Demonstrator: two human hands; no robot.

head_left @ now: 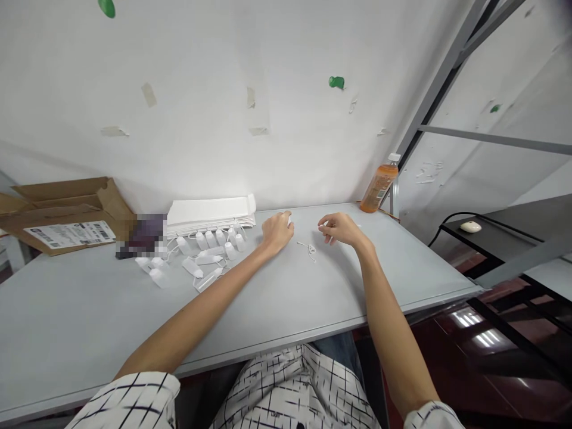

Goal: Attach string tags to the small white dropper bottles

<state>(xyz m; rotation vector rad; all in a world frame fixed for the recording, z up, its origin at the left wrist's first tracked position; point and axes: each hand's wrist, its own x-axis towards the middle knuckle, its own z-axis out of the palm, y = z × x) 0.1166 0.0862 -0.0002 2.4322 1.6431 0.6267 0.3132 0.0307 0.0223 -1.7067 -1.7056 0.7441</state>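
Observation:
My left hand (277,230) is over the table near its back edge, fingers curled round a small white item that shows only at the fingertips. To its right, my right hand (336,228) hangs above the table with bent fingers; thumb and index finger come together, and whatever is between them is too small to name. A little heap of white string (309,250) lies on the table between the hands. Several small white bottles (210,239) with string loops stand and lie left of my left hand.
An open cardboard box (67,220) sits at the far left beside a blurred dark object (143,236). A stack of white sheets (208,215) lies behind the bottles. An orange drink bottle (379,187) leans at the back right. A metal frame (438,77) rises at the right.

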